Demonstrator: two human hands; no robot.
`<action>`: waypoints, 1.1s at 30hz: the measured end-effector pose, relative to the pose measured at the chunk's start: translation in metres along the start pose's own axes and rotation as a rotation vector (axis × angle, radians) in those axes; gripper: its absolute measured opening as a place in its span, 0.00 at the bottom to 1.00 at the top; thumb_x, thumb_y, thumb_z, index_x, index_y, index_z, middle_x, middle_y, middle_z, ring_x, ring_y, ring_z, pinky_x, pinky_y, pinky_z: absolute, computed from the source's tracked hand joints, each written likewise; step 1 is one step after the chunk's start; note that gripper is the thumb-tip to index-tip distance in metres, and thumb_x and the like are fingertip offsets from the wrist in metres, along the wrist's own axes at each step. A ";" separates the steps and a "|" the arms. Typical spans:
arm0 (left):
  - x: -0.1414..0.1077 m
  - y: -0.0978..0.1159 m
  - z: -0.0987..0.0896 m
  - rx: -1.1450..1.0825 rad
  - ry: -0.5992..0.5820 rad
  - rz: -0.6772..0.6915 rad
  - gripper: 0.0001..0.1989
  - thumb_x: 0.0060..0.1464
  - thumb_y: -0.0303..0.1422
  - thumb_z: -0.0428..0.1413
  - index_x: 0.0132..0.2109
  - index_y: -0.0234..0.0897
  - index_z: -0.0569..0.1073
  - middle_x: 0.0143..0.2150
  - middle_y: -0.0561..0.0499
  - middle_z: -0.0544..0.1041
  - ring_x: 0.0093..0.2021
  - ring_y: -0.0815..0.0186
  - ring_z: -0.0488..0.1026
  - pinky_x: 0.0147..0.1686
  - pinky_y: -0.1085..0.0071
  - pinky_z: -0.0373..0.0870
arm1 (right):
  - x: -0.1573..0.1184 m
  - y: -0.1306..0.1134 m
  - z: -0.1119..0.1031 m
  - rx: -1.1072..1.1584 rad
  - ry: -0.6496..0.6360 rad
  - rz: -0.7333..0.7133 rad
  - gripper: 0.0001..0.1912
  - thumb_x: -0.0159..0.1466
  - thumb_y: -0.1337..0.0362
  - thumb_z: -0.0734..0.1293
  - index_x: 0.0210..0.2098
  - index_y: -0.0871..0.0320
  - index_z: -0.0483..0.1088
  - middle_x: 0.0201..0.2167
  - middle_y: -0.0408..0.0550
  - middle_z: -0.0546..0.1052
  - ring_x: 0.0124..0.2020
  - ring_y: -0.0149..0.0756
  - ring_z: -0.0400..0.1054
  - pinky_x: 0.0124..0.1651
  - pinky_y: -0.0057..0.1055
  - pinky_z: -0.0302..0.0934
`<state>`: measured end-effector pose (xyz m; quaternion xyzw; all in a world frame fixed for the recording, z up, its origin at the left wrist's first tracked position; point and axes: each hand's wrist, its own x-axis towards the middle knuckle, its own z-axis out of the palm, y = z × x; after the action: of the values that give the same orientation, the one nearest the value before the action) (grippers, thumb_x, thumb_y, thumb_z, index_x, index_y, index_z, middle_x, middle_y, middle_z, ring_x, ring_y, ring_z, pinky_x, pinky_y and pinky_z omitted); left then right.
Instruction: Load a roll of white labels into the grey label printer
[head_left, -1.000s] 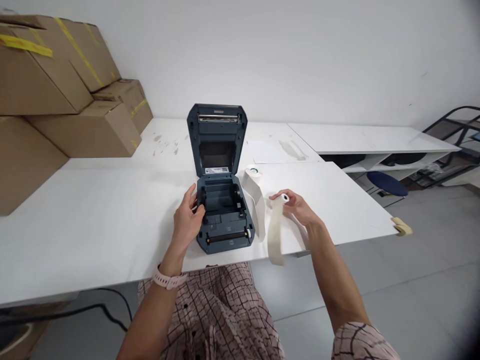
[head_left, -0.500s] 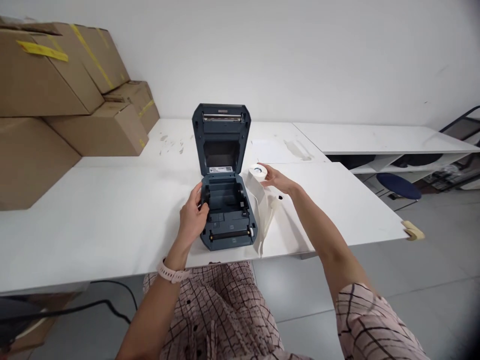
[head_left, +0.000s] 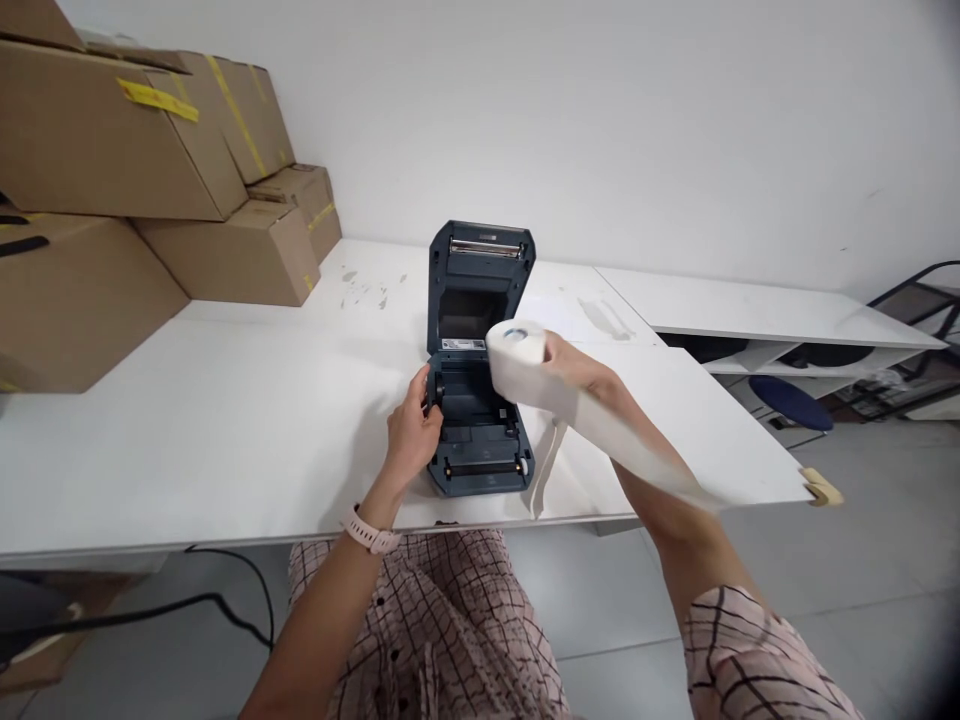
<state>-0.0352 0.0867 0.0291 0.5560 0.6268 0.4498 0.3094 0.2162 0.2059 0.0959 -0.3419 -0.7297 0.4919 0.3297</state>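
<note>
A dark blue-grey label printer (head_left: 480, 437) stands on the white table with its lid (head_left: 482, 270) raised. My left hand (head_left: 414, 425) grips the left side of its base, thumb over the inner edge. In my right hand (head_left: 577, 365) is a white label roll (head_left: 517, 365), held up over the right side of the open printer. A long loose strip (head_left: 637, 440) trails from the roll across my right forearm. Another strip of backing paper (head_left: 551, 465) lies on the table to the printer's right. My right fingertips are partly hidden behind the roll.
Cardboard boxes (head_left: 112, 130) are stacked on the table's left end against the wall. A white sheet (head_left: 551, 315) lies behind the printer. To the right are a low shelf unit (head_left: 750, 295) and a blue stool (head_left: 791, 402). Yellowish padding (head_left: 823, 487) covers the table's right corner.
My right hand has lifted the label roll off the table, bringing it nearer and over the printer's right side. Its strip now swings out rightward. My left hand keeps its hold on the printer.
</note>
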 end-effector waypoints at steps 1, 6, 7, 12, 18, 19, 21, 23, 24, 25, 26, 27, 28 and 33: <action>0.000 0.000 0.000 0.001 0.003 -0.001 0.36 0.61 0.26 0.52 0.75 0.43 0.60 0.67 0.41 0.76 0.69 0.48 0.72 0.66 0.45 0.67 | 0.004 -0.012 0.008 -0.122 -0.095 -0.002 0.36 0.45 0.48 0.82 0.51 0.53 0.77 0.51 0.50 0.82 0.56 0.55 0.75 0.60 0.48 0.68; 0.000 -0.002 0.002 -0.025 0.025 -0.005 0.37 0.59 0.27 0.54 0.74 0.44 0.61 0.65 0.42 0.78 0.66 0.46 0.75 0.65 0.44 0.68 | 0.032 -0.041 0.057 -0.895 -0.456 0.009 0.35 0.48 0.53 0.80 0.54 0.52 0.74 0.52 0.53 0.81 0.51 0.57 0.76 0.51 0.48 0.69; -0.001 -0.002 0.002 -0.036 0.026 -0.003 0.37 0.58 0.27 0.54 0.74 0.44 0.61 0.64 0.42 0.79 0.65 0.47 0.75 0.64 0.45 0.69 | 0.037 -0.039 0.065 -0.971 -0.473 0.031 0.35 0.48 0.54 0.80 0.54 0.53 0.74 0.51 0.54 0.81 0.50 0.58 0.76 0.50 0.48 0.70; -0.002 -0.001 0.001 -0.057 0.015 0.008 0.37 0.59 0.26 0.54 0.75 0.42 0.61 0.57 0.42 0.83 0.62 0.48 0.78 0.61 0.49 0.71 | 0.037 -0.021 0.080 -1.027 -0.489 0.080 0.37 0.55 0.54 0.78 0.61 0.58 0.72 0.55 0.61 0.80 0.54 0.64 0.76 0.53 0.54 0.71; -0.003 -0.002 0.002 -0.068 0.025 0.030 0.35 0.60 0.26 0.52 0.74 0.40 0.62 0.58 0.42 0.82 0.61 0.51 0.78 0.62 0.50 0.71 | -0.059 -0.020 0.093 -0.917 -0.190 -0.237 0.32 0.75 0.50 0.62 0.74 0.51 0.58 0.72 0.56 0.67 0.73 0.56 0.61 0.71 0.61 0.60; -0.003 -0.003 0.002 -0.069 0.030 0.031 0.34 0.60 0.26 0.53 0.73 0.41 0.63 0.58 0.42 0.82 0.61 0.51 0.78 0.62 0.50 0.71 | -0.078 -0.018 0.100 -0.904 -0.179 -0.251 0.32 0.76 0.48 0.61 0.76 0.48 0.56 0.74 0.54 0.65 0.75 0.55 0.59 0.72 0.61 0.59; -0.003 -0.004 0.002 -0.072 0.037 0.022 0.33 0.60 0.27 0.53 0.72 0.43 0.65 0.58 0.44 0.82 0.61 0.50 0.78 0.63 0.50 0.71 | -0.107 -0.010 0.114 -0.895 -0.159 -0.263 0.34 0.76 0.47 0.61 0.78 0.42 0.50 0.76 0.51 0.61 0.77 0.54 0.56 0.72 0.63 0.59; -0.003 -0.005 0.002 -0.077 0.039 0.018 0.33 0.60 0.27 0.54 0.71 0.45 0.67 0.58 0.45 0.82 0.63 0.50 0.77 0.63 0.51 0.71 | -0.122 -0.002 0.125 -0.898 -0.126 -0.272 0.36 0.76 0.46 0.61 0.78 0.39 0.46 0.77 0.51 0.59 0.77 0.54 0.54 0.72 0.64 0.60; -0.003 -0.005 0.003 -0.077 0.039 0.019 0.32 0.60 0.27 0.54 0.71 0.45 0.67 0.58 0.45 0.82 0.63 0.50 0.76 0.63 0.52 0.71 | -0.126 0.001 0.127 -0.899 -0.112 -0.277 0.36 0.76 0.46 0.61 0.78 0.40 0.46 0.77 0.51 0.58 0.77 0.54 0.54 0.72 0.64 0.60; -0.003 -0.006 0.003 -0.073 0.040 0.021 0.32 0.60 0.27 0.54 0.71 0.44 0.67 0.58 0.45 0.82 0.64 0.50 0.76 0.63 0.52 0.71 | -0.127 0.004 0.129 -0.899 -0.105 -0.281 0.35 0.76 0.46 0.60 0.78 0.40 0.47 0.77 0.52 0.59 0.77 0.54 0.54 0.72 0.64 0.60; -0.003 -0.006 0.003 -0.068 0.042 0.022 0.32 0.60 0.28 0.54 0.71 0.44 0.67 0.58 0.45 0.82 0.64 0.51 0.76 0.64 0.52 0.70 | -0.126 0.005 0.129 -0.898 -0.105 -0.283 0.35 0.76 0.46 0.60 0.78 0.41 0.49 0.77 0.52 0.60 0.77 0.53 0.55 0.72 0.64 0.60; -0.003 -0.006 0.003 -0.065 0.045 0.021 0.32 0.60 0.28 0.54 0.71 0.43 0.67 0.59 0.45 0.82 0.64 0.51 0.76 0.65 0.52 0.70 | -0.125 0.005 0.128 -0.896 -0.110 -0.283 0.34 0.76 0.46 0.60 0.77 0.42 0.50 0.76 0.53 0.60 0.77 0.53 0.55 0.72 0.64 0.61; -0.003 -0.006 0.004 -0.066 0.049 0.019 0.32 0.60 0.28 0.54 0.71 0.43 0.67 0.59 0.45 0.82 0.64 0.51 0.76 0.65 0.52 0.69 | -0.124 0.004 0.127 -0.895 -0.114 -0.283 0.33 0.76 0.46 0.60 0.77 0.43 0.52 0.76 0.53 0.61 0.76 0.54 0.56 0.72 0.64 0.61; -0.003 -0.008 0.005 -0.110 0.058 0.020 0.31 0.60 0.28 0.54 0.70 0.45 0.68 0.62 0.46 0.80 0.64 0.53 0.76 0.65 0.53 0.70 | -0.124 0.004 0.127 -0.898 -0.105 -0.281 0.36 0.74 0.43 0.62 0.77 0.43 0.53 0.76 0.53 0.60 0.76 0.57 0.56 0.69 0.65 0.63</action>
<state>-0.0336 0.0854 0.0200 0.5310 0.6043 0.5027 0.3165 0.1809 0.0429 0.0362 -0.3234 -0.9250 0.0950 0.1755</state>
